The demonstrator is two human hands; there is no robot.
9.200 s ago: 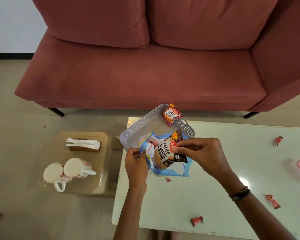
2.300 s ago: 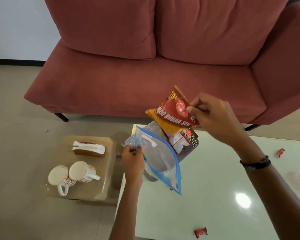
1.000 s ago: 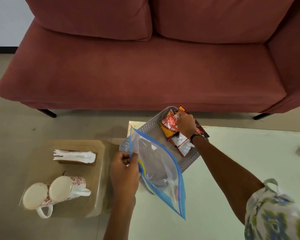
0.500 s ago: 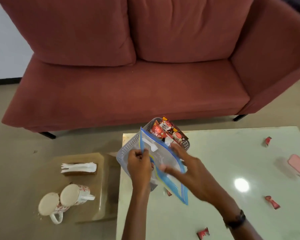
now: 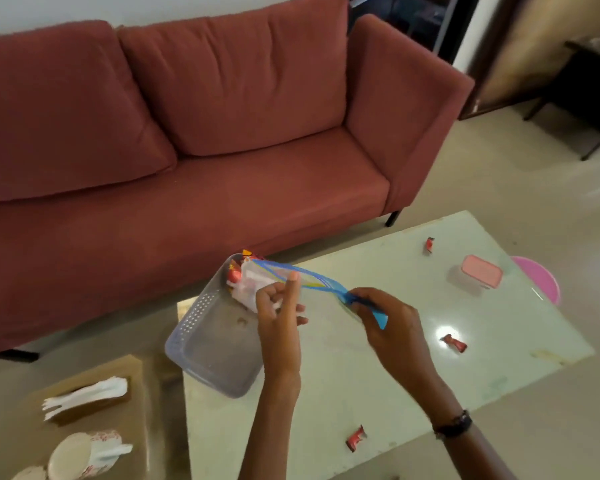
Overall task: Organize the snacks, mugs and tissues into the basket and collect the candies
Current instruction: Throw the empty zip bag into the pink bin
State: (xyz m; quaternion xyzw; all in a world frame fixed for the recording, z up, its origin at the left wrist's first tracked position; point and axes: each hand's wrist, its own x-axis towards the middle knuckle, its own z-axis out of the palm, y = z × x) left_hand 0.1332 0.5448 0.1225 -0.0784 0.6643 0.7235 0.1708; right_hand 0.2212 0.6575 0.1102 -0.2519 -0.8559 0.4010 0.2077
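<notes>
Both my hands hold a clear zip bag [image 5: 312, 278] with a blue edge above the table. My left hand [image 5: 279, 306] pinches one end of its blue strip and my right hand [image 5: 383, 318] grips the other end. Under them sits the grey perforated basket [image 5: 201, 341], with red snack packets [image 5: 238, 271] at its far end. Red wrapped candies lie on the pale table: one [image 5: 429, 244] at the back, one [image 5: 453, 342] right of my right hand, one [image 5: 356, 442] near the front. On a low brown side table [image 5: 84, 410] stand the tissue holder [image 5: 87, 396] and white mugs [image 5: 84, 455].
A red sofa [image 5: 187, 133] runs behind the table. A small box with a pink lid [image 5: 482, 274] stands at the table's right end, and a pink stool [image 5: 541, 282] shows beyond it. Dark furniture stands at the far right.
My right hand left the snack packets in the basket and took hold of the zip bag's other end. The bag, hanging before, is now stretched level between both hands. The view swung right.
</notes>
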